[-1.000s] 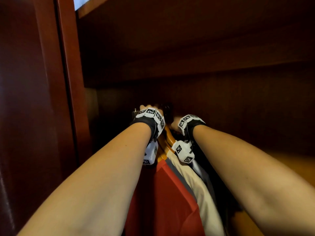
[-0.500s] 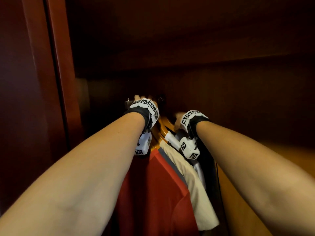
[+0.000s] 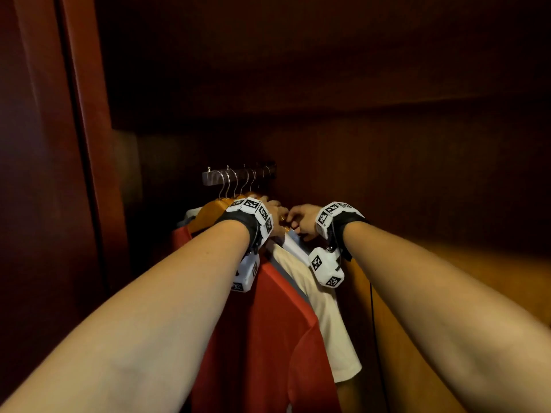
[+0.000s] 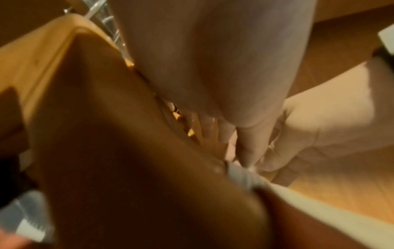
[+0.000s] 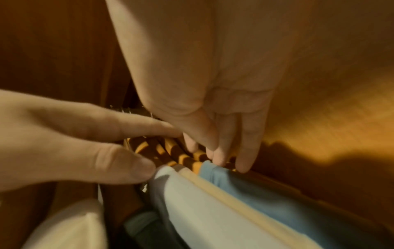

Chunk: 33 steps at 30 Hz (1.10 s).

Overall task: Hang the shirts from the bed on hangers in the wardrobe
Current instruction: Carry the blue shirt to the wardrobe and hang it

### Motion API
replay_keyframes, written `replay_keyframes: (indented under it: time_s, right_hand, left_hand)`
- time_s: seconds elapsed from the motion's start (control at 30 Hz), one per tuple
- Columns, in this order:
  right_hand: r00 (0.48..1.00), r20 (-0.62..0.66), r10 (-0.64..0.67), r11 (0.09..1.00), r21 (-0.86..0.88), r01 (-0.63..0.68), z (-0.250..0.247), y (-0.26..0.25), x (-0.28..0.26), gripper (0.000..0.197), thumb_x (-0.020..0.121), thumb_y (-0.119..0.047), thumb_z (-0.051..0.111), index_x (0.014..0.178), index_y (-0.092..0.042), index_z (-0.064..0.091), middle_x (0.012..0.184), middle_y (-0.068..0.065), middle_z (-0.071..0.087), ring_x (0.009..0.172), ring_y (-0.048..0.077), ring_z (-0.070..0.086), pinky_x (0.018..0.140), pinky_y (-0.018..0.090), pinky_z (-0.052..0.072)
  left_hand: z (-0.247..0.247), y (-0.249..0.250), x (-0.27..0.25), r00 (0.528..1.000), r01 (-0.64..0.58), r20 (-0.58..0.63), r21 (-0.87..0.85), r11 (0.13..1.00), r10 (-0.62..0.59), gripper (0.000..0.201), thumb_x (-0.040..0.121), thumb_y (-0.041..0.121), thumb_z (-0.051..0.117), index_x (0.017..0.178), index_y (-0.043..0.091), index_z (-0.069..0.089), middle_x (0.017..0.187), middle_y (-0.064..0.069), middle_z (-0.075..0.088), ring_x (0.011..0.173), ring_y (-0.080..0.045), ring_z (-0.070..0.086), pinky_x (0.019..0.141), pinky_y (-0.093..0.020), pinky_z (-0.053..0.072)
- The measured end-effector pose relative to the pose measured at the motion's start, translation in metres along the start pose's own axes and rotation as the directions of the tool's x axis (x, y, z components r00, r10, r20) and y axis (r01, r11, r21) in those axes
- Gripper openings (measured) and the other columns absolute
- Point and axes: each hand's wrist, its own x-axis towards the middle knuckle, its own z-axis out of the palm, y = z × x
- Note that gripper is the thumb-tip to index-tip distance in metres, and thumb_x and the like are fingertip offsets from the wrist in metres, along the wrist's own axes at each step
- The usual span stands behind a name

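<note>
Sorting stage: left hand (image 3: 275,214) & right hand (image 3: 302,222), both grips open, fingers straight, part wooden hangers (image 5: 170,151) w/ hung shirts (image 3: 268,323); next prob needs freeing one hanger.

hangers (image 3: 214,211) and shirts (image 3: 316,293) are crowding the rail (image 3: 238,177), packed shoulder to shoulder, leaving only narrow slits between them. the wardrobe's side panel (image 3: 89,144) is closing in on the left. open room is lying to the right of the clothes, along the wooden back wall (image 3: 417,174).
</note>
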Motion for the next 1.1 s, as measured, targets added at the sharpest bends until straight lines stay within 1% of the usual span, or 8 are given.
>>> replay_keyframes:
  time_s: [0.13,0.33,0.4,0.53,0.6,0.7,0.83,1.1]
  right_hand:
    - [0.998,-0.044,0.054,0.999,0.004,-0.054,0.0,0.009,0.004,0.025,0.092,0.007,0.05,0.096,-0.015,0.061,0.095,0.014,0.06,0.087,0.025,0.056,0.072,0.038,0.051]
    - [0.994,-0.044,0.096,0.963,-0.249,-0.104,0.001,0.018,0.006,0.027,0.096,-0.008,0.051,0.12,-0.015,0.061,0.113,0.008,0.062,0.095,0.022,0.056,0.078,0.028,0.043]
    - [0.987,-0.063,0.145,0.958,-0.239,-0.156,0.008,0.02,0.009,0.022,0.099,-0.018,0.051,0.119,-0.015,0.059,0.119,0.009,0.062,0.103,0.025,0.058,0.086,0.032,0.047]
    - [0.967,-0.152,0.203,0.969,-0.115,-0.221,0.015,0.025,0.012,0.044,0.103,-0.031,0.046,0.139,-0.007,0.048,0.141,0.018,0.051,0.129,0.035,0.049,0.105,0.038,0.039]
    - [0.964,-0.145,0.224,0.967,-0.091,-0.238,0.018,0.03,0.011,0.05,0.102,-0.033,0.048,0.143,-0.004,0.045,0.145,0.019,0.047,0.133,0.035,0.045,0.106,0.037,0.037]
    - [0.939,-0.093,0.332,0.935,-0.099,-0.34,0.023,0.037,0.016,0.069,0.095,-0.057,0.049,0.146,-0.012,0.04,0.145,0.019,0.048,0.128,0.037,0.05,0.107,0.046,0.041]
    - [0.937,-0.059,0.345,0.937,-0.046,-0.348,0.023,0.037,0.013,0.065,0.093,-0.058,0.053,0.134,-0.008,0.052,0.129,0.019,0.06,0.112,0.036,0.061,0.099,0.046,0.049]
    - [0.941,0.033,0.337,0.941,0.015,-0.337,0.031,0.033,0.016,0.075,0.098,-0.061,0.042,0.155,-0.015,0.027,0.158,0.016,0.032,0.139,0.036,0.039,0.109,0.044,0.037]
  left_hand:
    - [0.015,-0.002,0.004,0.995,-0.035,0.096,0.103,0.994,0.025,0.061,0.095,0.045,0.054,0.15,0.028,0.035,0.16,-0.001,0.027,0.147,-0.029,0.022,0.117,-0.046,0.017]
    - [0.037,-0.01,0.019,0.992,0.016,0.119,0.229,0.973,-0.044,0.065,0.085,0.066,0.037,0.147,0.048,0.028,0.165,0.009,0.012,0.152,-0.029,-0.001,0.113,-0.059,-0.009]
    - [0.036,-0.01,0.017,0.993,0.005,0.116,0.248,0.969,-0.035,0.067,0.084,0.064,0.042,0.147,0.049,0.028,0.165,0.01,0.01,0.152,-0.029,-0.003,0.113,-0.059,-0.01]
    - [0.039,-0.005,0.016,0.992,0.018,0.112,0.279,0.96,-0.051,0.065,0.091,0.065,0.034,0.151,0.045,0.022,0.165,0.008,0.006,0.152,-0.03,-0.007,0.113,-0.06,-0.011]
    - [0.038,-0.003,0.014,0.992,0.03,0.108,0.29,0.956,-0.064,0.064,0.094,0.065,0.029,0.153,0.043,0.02,0.165,0.007,0.005,0.152,-0.029,-0.007,0.114,-0.059,-0.01]
    - [0.038,-0.003,0.011,0.993,0.042,0.092,0.293,0.955,-0.072,0.06,0.095,0.063,0.03,0.151,0.041,0.025,0.165,0.006,0.009,0.151,-0.03,-0.004,0.115,-0.06,-0.007]
    - [0.044,-0.003,0.012,0.991,0.054,0.098,0.307,0.95,-0.088,0.061,0.094,0.062,0.029,0.152,0.042,0.023,0.165,0.007,0.007,0.151,-0.031,-0.007,0.114,-0.061,-0.009]
    - [0.04,-0.006,0.009,0.993,0.035,0.101,0.233,0.972,-0.06,0.06,0.093,0.06,0.034,0.15,0.04,0.03,0.165,0.006,0.008,0.152,-0.031,-0.007,0.116,-0.056,-0.008]
